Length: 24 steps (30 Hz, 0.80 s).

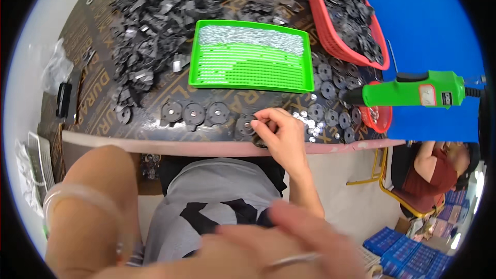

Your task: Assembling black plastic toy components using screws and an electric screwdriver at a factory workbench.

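Note:
My right hand [281, 135] is at the table's near edge, with thumb and fingertips pinched at the right side of a round black plastic disc part [245, 125]. The curled fingers partly cover that disc. To its left, three similar black discs [194, 114] lie in a row, each with a small shiny piece at its centre. Close to the camera, my left hand [289, 250] hangs over my lap, away from the table. It is smeared by motion, and a ring shows on one finger; whether it holds anything is unclear.
A green tray [253, 90] of thin silvery pins stands behind the discs. Black parts [150, 36] are heaped at back left. At right are a red basket [330, 46] of discs, a green power screwdriver [413, 92] and a small red bowl [381, 119]. Another person [431, 170] sits far right.

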Each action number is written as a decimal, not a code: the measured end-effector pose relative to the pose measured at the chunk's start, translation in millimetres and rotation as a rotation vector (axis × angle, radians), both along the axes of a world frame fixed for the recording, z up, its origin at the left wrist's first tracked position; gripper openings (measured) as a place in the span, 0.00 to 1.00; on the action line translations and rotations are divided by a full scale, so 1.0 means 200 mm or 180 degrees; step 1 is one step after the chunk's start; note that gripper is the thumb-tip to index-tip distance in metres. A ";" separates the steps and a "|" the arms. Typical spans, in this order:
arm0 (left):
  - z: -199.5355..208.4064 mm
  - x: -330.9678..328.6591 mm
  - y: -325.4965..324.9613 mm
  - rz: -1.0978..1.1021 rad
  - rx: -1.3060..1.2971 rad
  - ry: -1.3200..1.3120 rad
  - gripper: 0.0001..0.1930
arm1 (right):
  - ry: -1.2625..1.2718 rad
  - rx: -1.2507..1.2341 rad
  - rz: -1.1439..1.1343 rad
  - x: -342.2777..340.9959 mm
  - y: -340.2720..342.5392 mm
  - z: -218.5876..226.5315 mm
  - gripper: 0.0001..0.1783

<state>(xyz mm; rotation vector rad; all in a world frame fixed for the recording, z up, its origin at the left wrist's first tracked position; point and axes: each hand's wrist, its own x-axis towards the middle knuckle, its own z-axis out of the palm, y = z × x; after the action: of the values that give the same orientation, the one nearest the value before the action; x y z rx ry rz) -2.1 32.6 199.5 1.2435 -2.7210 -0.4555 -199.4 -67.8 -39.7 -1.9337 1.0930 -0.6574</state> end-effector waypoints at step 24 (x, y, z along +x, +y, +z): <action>0.14 0.02 0.06 0.0334 -0.0310 0.0009 0.16 | 0.0287 -0.0050 0.0040 -0.01 0.00 0.02 0.09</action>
<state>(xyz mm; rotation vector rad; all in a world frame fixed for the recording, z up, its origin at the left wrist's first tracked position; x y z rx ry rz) 1.3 44.2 227.3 1.3504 -2.6251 -0.3090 -200.4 -67.3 -35.9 -1.9989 1.1331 -0.5783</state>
